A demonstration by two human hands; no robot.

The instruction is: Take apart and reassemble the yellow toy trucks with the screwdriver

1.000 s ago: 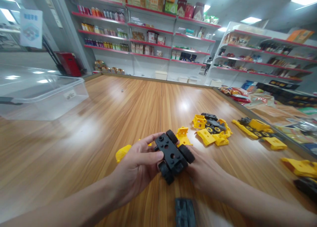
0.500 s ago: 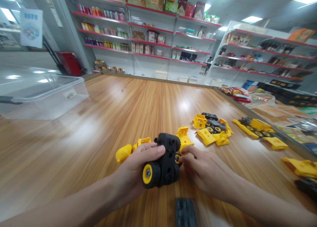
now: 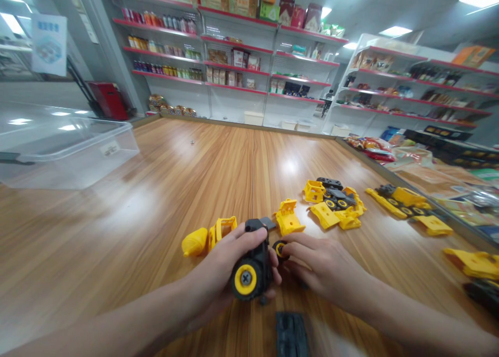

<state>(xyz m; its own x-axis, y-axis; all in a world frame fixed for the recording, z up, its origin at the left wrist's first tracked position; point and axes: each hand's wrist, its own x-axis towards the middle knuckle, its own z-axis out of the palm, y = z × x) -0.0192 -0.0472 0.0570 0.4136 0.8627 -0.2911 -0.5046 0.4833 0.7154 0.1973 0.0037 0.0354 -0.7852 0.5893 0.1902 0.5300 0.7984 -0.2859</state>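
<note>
My left hand (image 3: 218, 274) is wrapped round a black toy-vehicle chassis (image 3: 255, 261), turned on its side so one yellow-hubbed wheel (image 3: 245, 279) faces me. My right hand (image 3: 319, 268) pinches a small black-and-yellow wheel (image 3: 279, 248) right beside the chassis. Behind my hands on the wooden table (image 3: 156, 190) lie a yellow rounded piece (image 3: 194, 241), a yellow frame piece (image 3: 221, 227) and a yellow cab piece (image 3: 287, 217).
Piles of yellow and black toy parts (image 3: 334, 203) (image 3: 409, 206) (image 3: 473, 266) lie to the right. A black part (image 3: 291, 333) sits at the near edge. A clear plastic bin (image 3: 58, 146) stands at the left. Store shelves (image 3: 234, 61) line the back.
The chassis has been rolled from underside-up onto its side and lowered toward me. My right hand came off the chassis and now pinches a small wheel beside it.
</note>
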